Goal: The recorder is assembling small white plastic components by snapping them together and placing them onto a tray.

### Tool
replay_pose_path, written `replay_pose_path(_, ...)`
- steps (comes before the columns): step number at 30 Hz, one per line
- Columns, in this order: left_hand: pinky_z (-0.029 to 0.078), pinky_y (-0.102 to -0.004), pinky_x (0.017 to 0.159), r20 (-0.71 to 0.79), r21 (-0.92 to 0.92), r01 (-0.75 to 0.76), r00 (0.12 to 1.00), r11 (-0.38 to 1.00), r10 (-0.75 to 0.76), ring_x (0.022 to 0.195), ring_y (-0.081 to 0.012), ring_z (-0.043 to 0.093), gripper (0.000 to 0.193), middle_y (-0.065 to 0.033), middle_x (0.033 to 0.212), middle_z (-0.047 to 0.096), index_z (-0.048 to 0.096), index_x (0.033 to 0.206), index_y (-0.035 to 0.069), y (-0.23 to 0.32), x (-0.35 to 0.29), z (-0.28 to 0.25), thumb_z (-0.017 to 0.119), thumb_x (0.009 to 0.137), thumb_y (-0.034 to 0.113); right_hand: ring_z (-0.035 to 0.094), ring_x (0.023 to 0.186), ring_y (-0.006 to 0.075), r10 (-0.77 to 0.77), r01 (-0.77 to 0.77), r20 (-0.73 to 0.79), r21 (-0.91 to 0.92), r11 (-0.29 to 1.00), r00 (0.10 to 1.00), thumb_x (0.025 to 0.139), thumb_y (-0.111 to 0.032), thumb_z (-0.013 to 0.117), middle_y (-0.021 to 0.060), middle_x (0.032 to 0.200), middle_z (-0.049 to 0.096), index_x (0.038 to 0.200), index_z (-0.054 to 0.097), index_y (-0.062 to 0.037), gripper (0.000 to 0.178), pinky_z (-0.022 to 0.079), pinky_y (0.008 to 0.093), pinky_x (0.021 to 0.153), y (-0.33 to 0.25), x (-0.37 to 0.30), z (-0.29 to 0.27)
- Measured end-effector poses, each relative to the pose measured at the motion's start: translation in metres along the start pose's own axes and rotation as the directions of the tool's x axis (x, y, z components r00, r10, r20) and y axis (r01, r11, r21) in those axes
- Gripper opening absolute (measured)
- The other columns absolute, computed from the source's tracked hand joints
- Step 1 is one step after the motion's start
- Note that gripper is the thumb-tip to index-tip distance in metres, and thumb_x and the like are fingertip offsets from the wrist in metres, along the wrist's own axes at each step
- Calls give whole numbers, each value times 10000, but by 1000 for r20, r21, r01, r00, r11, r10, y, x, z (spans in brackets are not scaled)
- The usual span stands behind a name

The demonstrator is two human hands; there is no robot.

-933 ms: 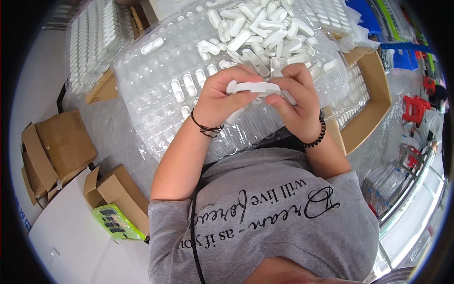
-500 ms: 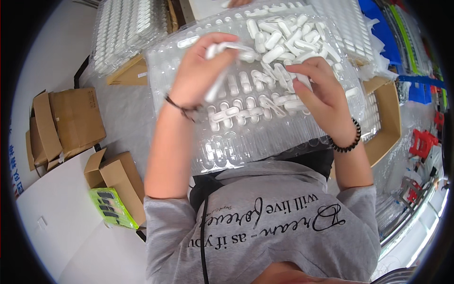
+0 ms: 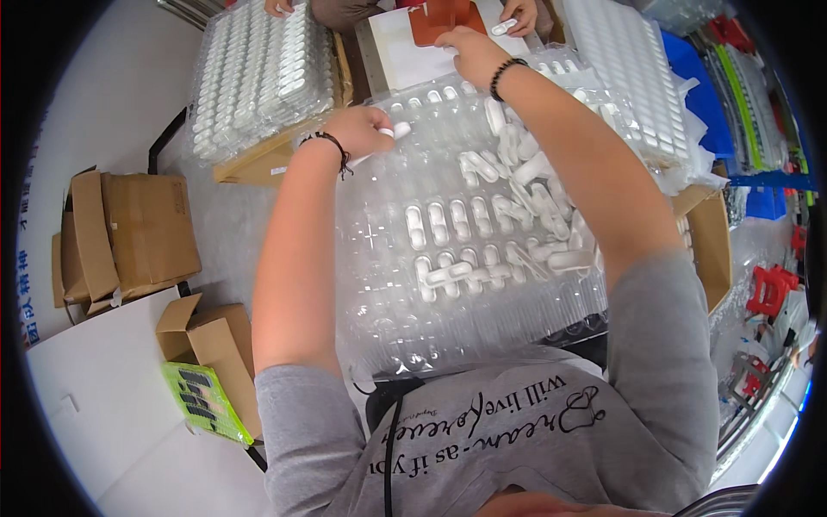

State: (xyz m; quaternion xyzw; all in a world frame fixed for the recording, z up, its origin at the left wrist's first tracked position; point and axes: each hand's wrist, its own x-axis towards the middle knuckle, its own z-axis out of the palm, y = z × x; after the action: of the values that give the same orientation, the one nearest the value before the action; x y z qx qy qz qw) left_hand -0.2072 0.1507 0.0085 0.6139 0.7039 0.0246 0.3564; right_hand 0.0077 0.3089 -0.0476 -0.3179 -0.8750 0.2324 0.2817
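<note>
My left hand [image 3: 355, 131] is closed on small white oval plastic pieces [image 3: 401, 129], over the upper left corner of a clear plastic blister tray [image 3: 375, 246]. My right arm reaches across the tray. Beyond its far edge my right hand [image 3: 475, 57] is closed, fingertips together by an orange-red flat board [image 3: 435, 24]; what they hold, if anything, is too small to make out. Rows of white oval pieces [image 3: 438, 222] sit in the tray's pockets, and several others lie loose in a heap [image 3: 543, 202], partly hidden under my right forearm.
Stacked trays full of white pieces stand at the far left [image 3: 250, 82] and far right [image 3: 616, 65]. Across the table, a co-worker's hand [image 3: 522, 15] holds one white piece. Cardboard boxes [image 3: 146, 228] stand at left, and a blue bin [image 3: 698, 95] at right.
My right hand has moved from the heap to beyond the tray's far edge. My left hand has lowered to the tray's upper left corner. The orange-red board and co-worker's hand show more.
</note>
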Motion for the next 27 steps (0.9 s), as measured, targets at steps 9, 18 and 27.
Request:
replay_pose_path(9,495,-305,804,31,-119,-235,970,965,240,847,-211,642,245,-79,898,697,761,950,184,-17,12,-13,675,722,166,626,998,319,489,-268,436,-476,838,755,930,-323,505,176,1057,669,1109,654,-27,376,470,394,897,52,44,41)
replay_pose_path(18,481,-231,719,-298,-366,-105,955,925,-10,749,-108,615,254,-30,861,691,761,989,163,32,118,-35,646,763,173,578,1088,314,190,-114,417,-201,973,889,875,-198,573,171,1178,604,1095,647,-17,294,448,392,950,60,-18,-57)
replay_pose_path(27,509,-279,745,-418,-585,-78,882,807,-218,764,-146,655,261,-67,897,708,725,1025,106,9,240,46,651,803,223,498,1188,325,273,-251,43,-276,928,961,861,-98,623,159,1236,548,1143,607,-40,288,397,365,1012,4,-167,-190)
